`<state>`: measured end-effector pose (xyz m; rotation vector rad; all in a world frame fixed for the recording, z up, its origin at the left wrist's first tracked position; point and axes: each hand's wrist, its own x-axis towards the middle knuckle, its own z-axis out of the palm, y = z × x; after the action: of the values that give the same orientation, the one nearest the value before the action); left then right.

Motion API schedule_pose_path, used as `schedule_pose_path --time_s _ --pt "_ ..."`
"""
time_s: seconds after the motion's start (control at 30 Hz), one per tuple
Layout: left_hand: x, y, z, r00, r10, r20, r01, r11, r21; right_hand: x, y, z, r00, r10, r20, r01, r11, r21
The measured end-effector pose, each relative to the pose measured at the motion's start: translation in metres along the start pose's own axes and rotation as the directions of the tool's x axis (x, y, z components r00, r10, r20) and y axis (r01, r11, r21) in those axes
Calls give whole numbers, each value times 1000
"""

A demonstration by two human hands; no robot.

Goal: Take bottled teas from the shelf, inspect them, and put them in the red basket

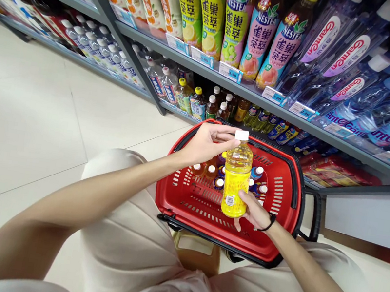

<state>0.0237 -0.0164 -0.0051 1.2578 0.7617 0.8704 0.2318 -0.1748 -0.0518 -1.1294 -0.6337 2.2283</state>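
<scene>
- On the left, pale floor tiles [25, 114] are lying open beside my left knee [109, 196].
- At far centre, I am seeing NESTEA bottles [236, 24] standing on a grey shelf [248, 90], whose front edge is partly hiding a lower row of bottles [190, 101].
- In the middle, a red basket [256, 247] is sitting near the shelf and holding small capped bottles [211, 173]; what I am lifting above them is blocking my sight of some.
- On the far right, clear Ganten bottles [349, 57] are crowding the shelf; nearer, a black handle [317, 215] is projecting from the basket's right end.
- My left hand [208, 143] is reaching the white cap [241, 135], thumb and fingers meeting it; I cannot tell whether they are pinching tightly.
- The yellow bottle [236, 179] is hanging over the basket between both hands, cap far, base near.
- My right hand [255, 210], wearing a black wristband [270, 223], is gripping its lower right side, thumb lying across the label.
</scene>
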Motion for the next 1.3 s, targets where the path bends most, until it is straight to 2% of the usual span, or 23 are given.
schedule_pose_path --time_s 0.17,0.53,0.7,0.93,1.03,1.17,1.3 --pt "-1 -2 -2 1000 11 -8 -11 1000 -18 1 -2 3 999 -11 31 11 1000 -2" --pt "-1 3 4 992 -67 -108 68 998 6 1 -11 16 999 38 17 -39 998 57" --pt "2 0 6 971 -180 -157 169 982 -84 1 -13 22 999 37 -14 -36 996 87" --pt "6 -9 6 894 -391 -216 325 901 -287 6 -16 20 989 122 -83 -107 979 171" --pt "7 -12 -1 870 -426 -250 336 881 -332 10 -16 16 997 75 -19 -69 973 221" --pt "12 -13 -15 872 -377 -313 263 898 -352 15 -22 12 996 -77 46 62 963 262" --pt "21 -6 -27 862 -366 -350 221 894 -390 13 -36 11 978 -195 -80 209 946 246"
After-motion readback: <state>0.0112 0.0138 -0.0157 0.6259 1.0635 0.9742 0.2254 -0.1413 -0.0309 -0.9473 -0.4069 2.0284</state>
